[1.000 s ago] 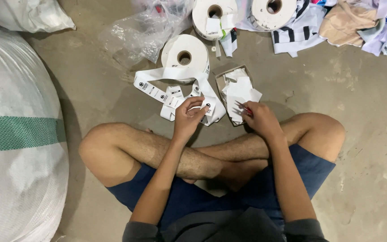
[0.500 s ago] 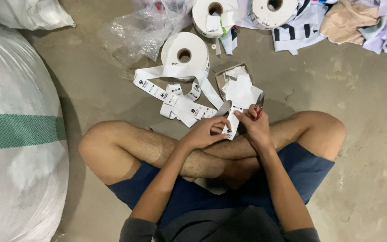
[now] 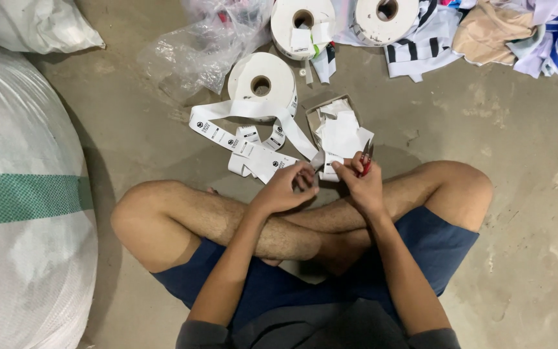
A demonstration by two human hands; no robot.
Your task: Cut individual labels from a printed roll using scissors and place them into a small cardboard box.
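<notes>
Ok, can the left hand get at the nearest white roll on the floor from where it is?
Probably yes. The left hand holds the ribbon that runs from that roll, and only loose ribbon loops lie on the floor between. It would likely take a forward lean.

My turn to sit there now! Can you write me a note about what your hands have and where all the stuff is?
Left hand: pinching the loose end of the white label ribbon.
Right hand: holds small red snips, also touching the ribbon end.
Ribbon runs from the roll on the floor ahead.
Done: cut labels piled in the small box.
Left: most of that roll, plus two more rolls behind.
</notes>
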